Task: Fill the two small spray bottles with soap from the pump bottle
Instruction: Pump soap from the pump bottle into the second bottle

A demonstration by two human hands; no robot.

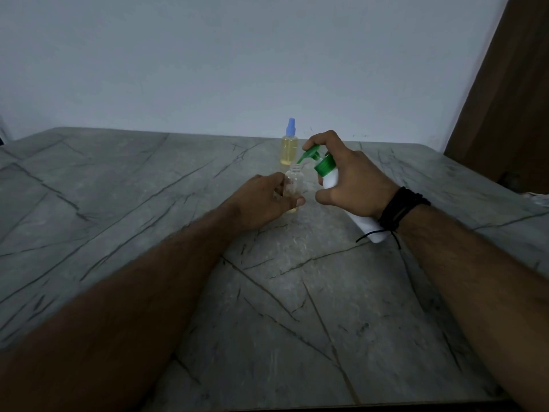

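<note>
At the middle of the bench, the fingers of the left hand curl round an uncapped clear bottle, thumb across its lower front, holding it upright on the stone. Just to its right, the right hand grips the white pump bottle, tilted so that its green pump leans toward the open neck; the forefinger is hooked over the pump head and the nozzle tip sits right above the mouth of the clear bottle. Whether soap is running at this instant is too small to tell. A thin yellow layer shows at the bottom of the held bottle, so it looks barely begun and most of its filling is left, along with putting its sprayer back, which is not in view. Behind the hands, near the far edge and apart from them, stands a second spray bottle, yellow nearly to its shoulder and closed with a blue sprayer; that one looks finished. By that reckoning the task is a little past halfway. Counted: two small spray bottles, one pump bottle, two hands. A black cord wristband sits on the right wrist, and a brown door stands at the far right beyond the bench.
</note>
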